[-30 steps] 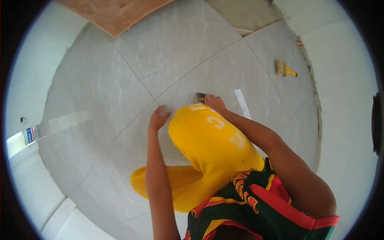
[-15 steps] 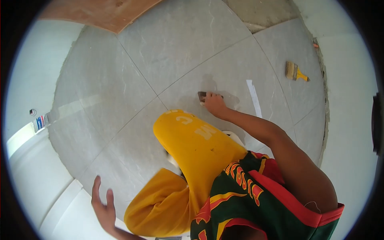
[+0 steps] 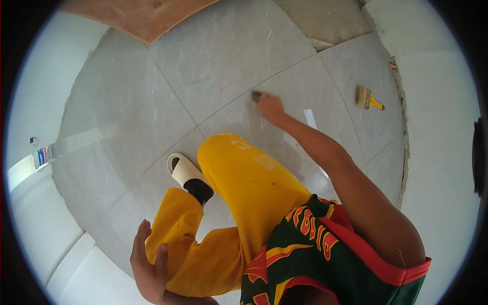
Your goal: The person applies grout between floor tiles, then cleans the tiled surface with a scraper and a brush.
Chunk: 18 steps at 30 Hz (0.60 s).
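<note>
Dark tool (image 3: 255, 96) grasped in right hand (image 3: 271, 108) over grey tiles (image 3: 218, 66); left hand (image 3: 149, 264) unclenched, free

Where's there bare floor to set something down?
Bare tile spreads between the brown board and the right hand with its dark tool, and another patch between the white slipper and the left wall. It's crowded around the yellow trousers; the brush takes some space near the right wall.
</note>
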{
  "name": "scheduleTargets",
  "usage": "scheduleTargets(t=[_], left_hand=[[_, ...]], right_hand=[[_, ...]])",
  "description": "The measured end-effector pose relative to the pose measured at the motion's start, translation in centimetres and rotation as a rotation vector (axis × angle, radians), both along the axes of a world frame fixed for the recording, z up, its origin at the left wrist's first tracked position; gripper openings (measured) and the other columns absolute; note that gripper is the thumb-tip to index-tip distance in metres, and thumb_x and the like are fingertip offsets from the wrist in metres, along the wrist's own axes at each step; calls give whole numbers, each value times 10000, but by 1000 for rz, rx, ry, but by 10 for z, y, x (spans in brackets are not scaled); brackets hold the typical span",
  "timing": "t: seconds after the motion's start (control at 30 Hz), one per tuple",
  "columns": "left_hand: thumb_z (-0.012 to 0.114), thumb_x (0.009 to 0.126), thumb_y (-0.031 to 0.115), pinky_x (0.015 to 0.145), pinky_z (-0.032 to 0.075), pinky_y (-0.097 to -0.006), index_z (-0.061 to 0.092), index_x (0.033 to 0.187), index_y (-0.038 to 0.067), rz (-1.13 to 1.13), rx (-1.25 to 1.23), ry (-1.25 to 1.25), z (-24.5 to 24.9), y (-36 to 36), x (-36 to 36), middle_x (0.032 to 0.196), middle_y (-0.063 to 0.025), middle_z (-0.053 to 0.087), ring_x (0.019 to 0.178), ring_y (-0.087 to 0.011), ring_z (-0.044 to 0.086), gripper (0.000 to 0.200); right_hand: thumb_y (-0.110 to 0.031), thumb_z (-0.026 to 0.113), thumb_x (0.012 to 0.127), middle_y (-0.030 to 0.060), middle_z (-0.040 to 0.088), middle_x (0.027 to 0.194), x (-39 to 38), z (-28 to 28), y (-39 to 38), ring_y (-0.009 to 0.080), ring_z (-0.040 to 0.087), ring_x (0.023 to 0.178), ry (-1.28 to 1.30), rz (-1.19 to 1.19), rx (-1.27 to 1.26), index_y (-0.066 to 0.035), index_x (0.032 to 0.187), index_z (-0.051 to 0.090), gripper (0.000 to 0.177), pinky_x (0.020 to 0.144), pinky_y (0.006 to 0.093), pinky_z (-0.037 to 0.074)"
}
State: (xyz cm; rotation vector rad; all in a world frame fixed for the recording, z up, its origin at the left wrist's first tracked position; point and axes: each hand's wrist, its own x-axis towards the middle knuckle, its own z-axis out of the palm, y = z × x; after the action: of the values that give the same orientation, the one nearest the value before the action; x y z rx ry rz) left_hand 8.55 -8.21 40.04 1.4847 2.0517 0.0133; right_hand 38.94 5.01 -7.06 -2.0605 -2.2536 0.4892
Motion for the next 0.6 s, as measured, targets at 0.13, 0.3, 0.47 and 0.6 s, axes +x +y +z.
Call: scheduleTargets(t=[0.13, 0.3, 0.47, 0.6], left_hand=[[562, 854, 73, 1001, 408, -413, 473, 1346, 42, 91, -15, 41, -2, 7, -3, 1235, -195, 587, 1140, -305, 564, 500], [549, 857, 55, 997, 415, -402, 472, 1345, 42, 89, -78, 56, -4, 7, -19, 1220, -204, 593, 1129, -306, 571, 495], [540, 872, 74, 993, 415, -406, 469, 1340, 23, 91, -87, 54, -6, 9, -14, 1211, -223, 591, 1120, -313, 573, 476], [535, 891, 109, 990, 415, -413, 462, 1342, 15, 65, -73, 26, -7, 3, -11, 1209, -227, 590, 1117, -319, 573, 467]], right_hand=[[-287, 552, 872, 241, 625, 875, 29, -41, 14, 349, 658, 758, -77, 32, 16, 82, 993, 575, 388, 643, 499, 514], [-253, 510, 903, 203, 622, 854, 46, 7, 28, 313, 656, 747, -68, 61, -77, 43, 964, 578, 309, 605, 432, 523], [-325, 495, 924, 214, 636, 850, 48, 17, 44, 331, 655, 740, -19, -13, -33, 40, 911, 561, 371, 618, 439, 520], [-308, 517, 909, 206, 646, 804, 21, 9, 5, 334, 659, 733, 87, -191, -98, 51, 926, 558, 361, 627, 475, 511]])
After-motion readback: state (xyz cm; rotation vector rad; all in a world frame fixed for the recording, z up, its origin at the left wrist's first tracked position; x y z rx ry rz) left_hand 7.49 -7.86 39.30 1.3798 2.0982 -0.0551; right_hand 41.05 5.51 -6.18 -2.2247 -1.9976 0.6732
